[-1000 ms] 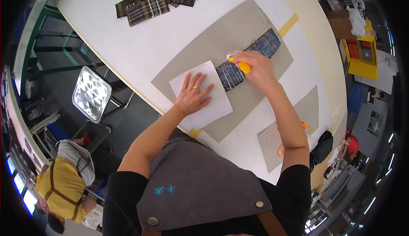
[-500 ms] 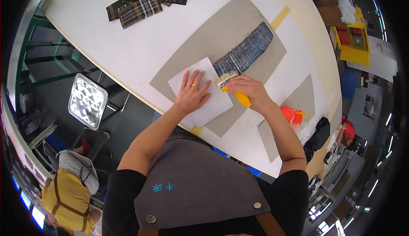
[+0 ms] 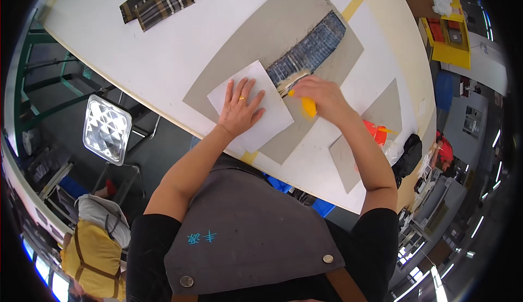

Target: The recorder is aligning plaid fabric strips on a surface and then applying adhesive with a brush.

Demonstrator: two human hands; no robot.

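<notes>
My left hand [image 3: 242, 108] lies flat, fingers spread, on a white sheet [image 3: 277, 119], which rests on a large grey board [image 3: 231, 54]. In my right hand [image 3: 322, 99] is a brush with a yellow handle [image 3: 309, 107], slightly blurred. Its pale bristles touch the near end of a dark blue strip [image 3: 313, 46], close to the sheet's edge. The strip has many thin crosswise ridges like overlapped layers and runs away to the upper right across the board.
Brown plaid fabric pieces [image 3: 163, 5] lie at the table's far left. A smaller grey board [image 3: 384, 108] and a red container [image 3: 375, 132] are on the right, beside a black bag [image 3: 407, 157]. A metal-topped stool [image 3: 107, 129] stands left of the table edge.
My view has shifted, so the table sits higher and farther left in it. The brush has swung at the strip's near end, its bristles now lying more slantwise. My left hand stays on the sheet.
</notes>
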